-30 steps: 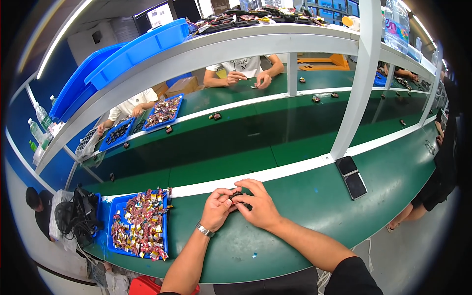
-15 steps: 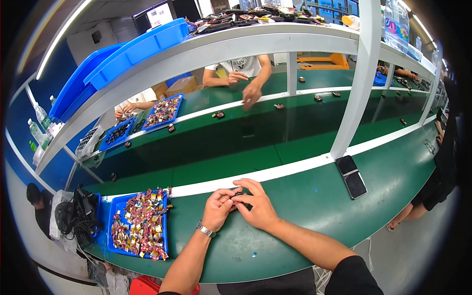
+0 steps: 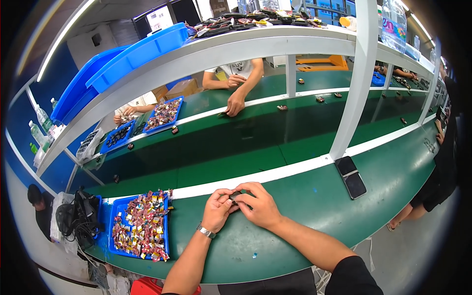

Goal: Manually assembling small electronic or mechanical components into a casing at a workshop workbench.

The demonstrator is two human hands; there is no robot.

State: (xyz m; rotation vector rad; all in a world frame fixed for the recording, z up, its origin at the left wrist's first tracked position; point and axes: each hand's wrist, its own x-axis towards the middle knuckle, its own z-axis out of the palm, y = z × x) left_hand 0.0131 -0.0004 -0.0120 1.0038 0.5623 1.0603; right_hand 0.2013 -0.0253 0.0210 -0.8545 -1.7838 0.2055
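Note:
My left hand (image 3: 217, 210) and my right hand (image 3: 259, 204) meet over the green bench (image 3: 295, 216), close to the white strip along its far edge. Between the fingertips of both hands sits a small dark part (image 3: 234, 198), mostly hidden by the fingers. A metal watch is on my left wrist. To the left of my hands lies a blue tray (image 3: 116, 216) filled with several small red, yellow and silver pieces.
Two dark phones (image 3: 351, 177) lie on the bench to my right, by a white post (image 3: 350, 103). Beyond the strip runs a green conveyor (image 3: 221, 147) carrying small parts. A person opposite reaches a hand (image 3: 236, 103) onto it. Blue trays (image 3: 163, 113) stand far left.
My hands stay in the same place on the small part. The person opposite has stretched an arm further down onto the conveyor.

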